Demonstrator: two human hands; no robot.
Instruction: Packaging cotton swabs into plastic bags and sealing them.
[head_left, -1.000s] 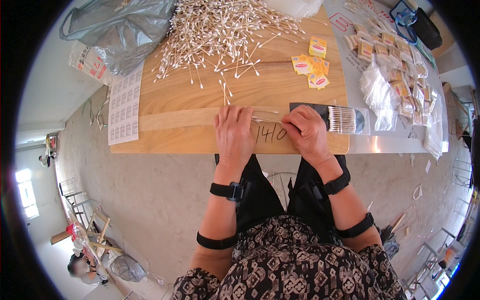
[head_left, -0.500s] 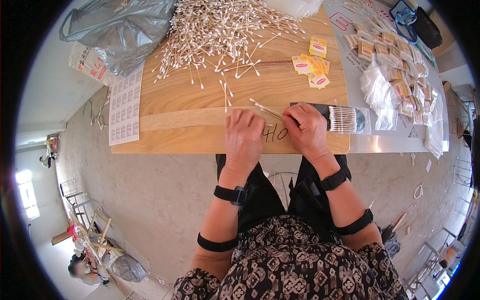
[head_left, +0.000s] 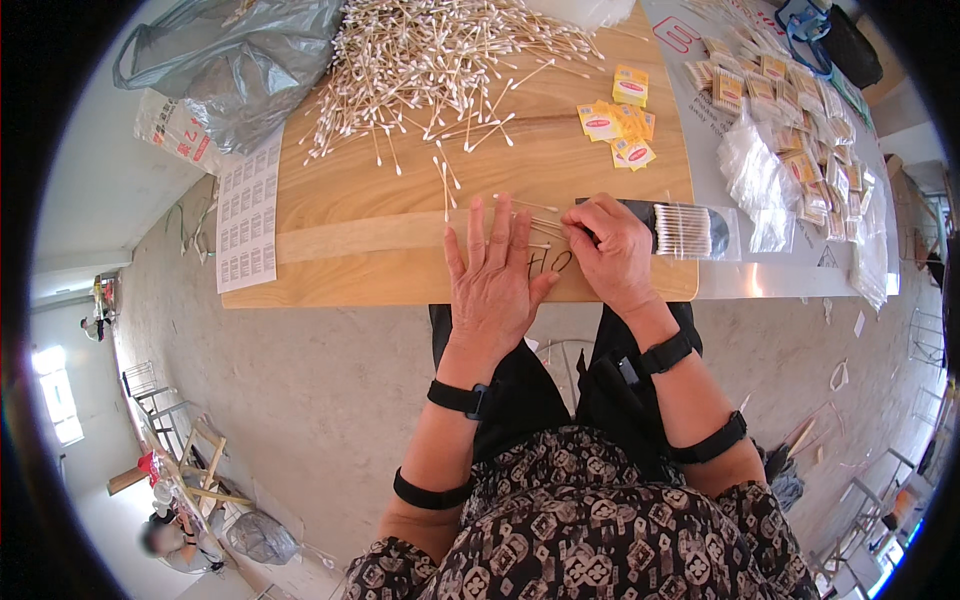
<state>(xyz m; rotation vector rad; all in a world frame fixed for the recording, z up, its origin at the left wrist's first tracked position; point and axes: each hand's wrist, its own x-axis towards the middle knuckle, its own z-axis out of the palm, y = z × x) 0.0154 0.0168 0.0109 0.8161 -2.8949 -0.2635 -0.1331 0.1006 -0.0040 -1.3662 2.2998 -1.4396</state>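
Observation:
My left hand (head_left: 490, 280) lies palm down near the table's front edge, its fingers stretched out and spread. To its right, my right hand (head_left: 612, 252) is closed, thumb and fingers pinched together. A few cotton swabs (head_left: 543, 222) run from its fingertips toward my left hand; their right ends are hidden by the fingers. Against the right hand's outer side lies a black flat strip (head_left: 637, 210). Beside that, a clear sleeve holds a neat row of cotton swabs (head_left: 683, 231). Two or three loose swabs (head_left: 447, 172) lie just beyond my left fingertips.
A large heap of cotton swabs (head_left: 420, 65) covers the far table. Yellow cards (head_left: 620, 122) lie at the right, beyond my right hand. Filled swab packs (head_left: 800, 130) and clear bags (head_left: 757, 185) pile up farther right. A grey plastic bag (head_left: 235, 75) and printed sheet (head_left: 247, 220) lie left.
My left hand has opened from curled fingers to flat, spread fingers on the table. My right hand stays closed in nearly the same place. The swabs between the hands lie more spread apart.

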